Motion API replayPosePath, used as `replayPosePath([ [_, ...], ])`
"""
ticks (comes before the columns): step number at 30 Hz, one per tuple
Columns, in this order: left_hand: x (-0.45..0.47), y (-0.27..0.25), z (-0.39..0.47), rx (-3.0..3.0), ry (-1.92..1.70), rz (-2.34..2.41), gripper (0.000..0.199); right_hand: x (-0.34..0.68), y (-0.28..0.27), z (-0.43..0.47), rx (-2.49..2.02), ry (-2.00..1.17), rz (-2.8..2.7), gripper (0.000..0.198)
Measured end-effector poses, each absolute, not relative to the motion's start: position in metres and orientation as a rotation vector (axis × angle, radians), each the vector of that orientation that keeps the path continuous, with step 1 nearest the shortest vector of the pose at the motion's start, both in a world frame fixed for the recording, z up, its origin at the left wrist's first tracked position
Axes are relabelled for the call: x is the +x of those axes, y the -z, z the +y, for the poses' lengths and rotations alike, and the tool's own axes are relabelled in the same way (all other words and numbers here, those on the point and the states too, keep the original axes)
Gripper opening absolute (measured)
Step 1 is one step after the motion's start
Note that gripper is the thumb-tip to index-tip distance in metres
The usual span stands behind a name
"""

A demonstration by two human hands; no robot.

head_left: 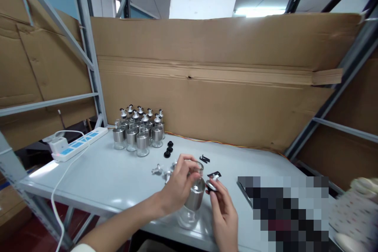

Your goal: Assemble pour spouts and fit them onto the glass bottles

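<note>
A clear glass bottle [195, 197] with a silver metal sleeve stands near the table's front edge. My left hand [180, 187] is closed around its upper part, fingers at the neck. Beside the bottle, my right hand [226, 214] pinches a silver-and-black pump head [211, 186]. That piece is apart from the bottle's mouth. Small silver fittings [157, 170] lie to the left of my left hand, partly hidden behind it. Behind the bottle are thin black pieces [204, 159].
Several similar bottles [142, 141] stand in a group at the back left, many with silver tops. Black caps [168, 150] lie near them. A white power strip [81, 144] sits at the left edge, its cable hanging down. Cardboard [206, 106] walls the back. A blurred-out patch [289, 212] covers the right.
</note>
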State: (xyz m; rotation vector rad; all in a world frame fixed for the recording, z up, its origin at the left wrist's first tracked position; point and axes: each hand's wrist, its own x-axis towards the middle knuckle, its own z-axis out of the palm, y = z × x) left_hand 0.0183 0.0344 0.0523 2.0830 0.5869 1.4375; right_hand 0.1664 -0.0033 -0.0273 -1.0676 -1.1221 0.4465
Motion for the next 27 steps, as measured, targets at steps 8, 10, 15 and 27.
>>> replayPosePath([
  [8,0.025,-0.034,0.043,1.819,-1.416,0.488,0.021,0.166,0.000,-0.003,-1.068,-0.328,-1.168,0.021],
  [10,0.023,-0.043,0.041,1.724,-1.321,0.513,0.031,0.166,-0.017,-0.002,-1.000,-0.279,-1.158,0.021],
  [15,0.014,-0.069,0.038,1.763,-1.013,0.503,0.038,0.165,-0.056,0.003,-0.751,-0.246,-1.390,0.029],
  [27,0.043,-0.064,0.038,1.327,-1.134,0.522,0.059,0.151,-0.055,0.008,-0.876,-0.216,-1.504,0.026],
])
